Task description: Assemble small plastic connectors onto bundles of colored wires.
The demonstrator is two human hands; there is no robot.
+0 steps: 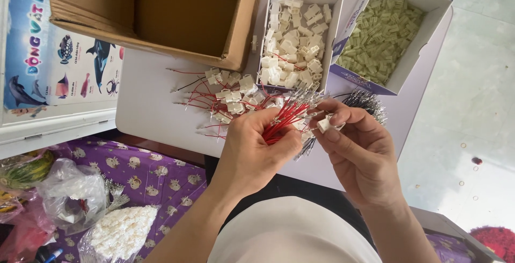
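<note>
I'm seeing the left hand (256,147) closing around a bundle of red wires (284,118), fingers curled tight, metal tips fanning out above the fist. The right hand (358,145) is pinching a small white connector (324,125) between thumb and fingertips, just beside the wire tips. A bunch of black wires (367,102) is lying behind the right hand on the white tabletop (150,107). A pile of finished wired connectors (225,94) is sitting near the left hand, in front of a white box (337,5) full of white connectors. Another open box (424,24) to the right is holding pale green connectors. A brown cardboard carton (236,32) is standing at the left, touching the white box.
</note>
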